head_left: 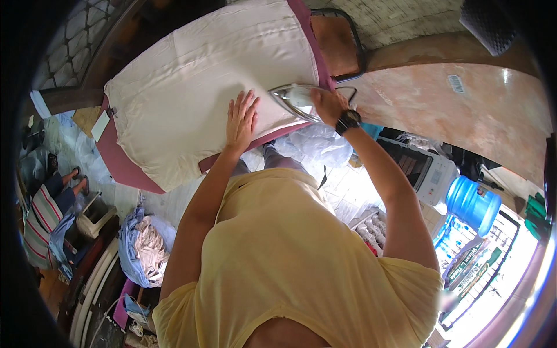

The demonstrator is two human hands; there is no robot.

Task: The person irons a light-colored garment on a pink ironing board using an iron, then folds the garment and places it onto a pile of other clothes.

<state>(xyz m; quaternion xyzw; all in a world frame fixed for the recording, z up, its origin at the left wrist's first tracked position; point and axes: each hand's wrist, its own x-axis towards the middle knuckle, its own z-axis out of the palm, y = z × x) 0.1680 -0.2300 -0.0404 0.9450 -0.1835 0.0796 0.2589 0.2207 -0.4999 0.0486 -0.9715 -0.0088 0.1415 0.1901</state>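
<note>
Maroon-covered worktop [125, 156] fills the upper left of a cluttered room; pinkish counter [400, 95] to the right, brown-backed chair [336, 43] at the far right corner. Cream cloth [191, 81] lies spread over most of the worktop, maroon showing along the right side, at the left corner and in strips on the near side. Cloth looks plain and matte, one broad piece. Seam-like lines and shallow creases run across the far part; middle is fairly smooth with soft shading; lower left is rumpled, edge wavy. White tag [100, 125] sits at its left edge beside a small dark bit, too small to identify.

Left hand [241, 119]: palm down on the cloth, fingers extended, slightly apart, grasping nothing. Right hand [329, 107], dark watch [348, 120] on the wrist: wrapped round the handle of the iron [297, 100]. Iron is silver and white, on the cloth near its right edge, nose toward the left hand, not touching it.

Clear plastic bags [316, 145] below the near edge. Blue bundle [130, 249] with crumpled pale fabric on the floor, lower left. Blue water jug [473, 203] at right.
</note>
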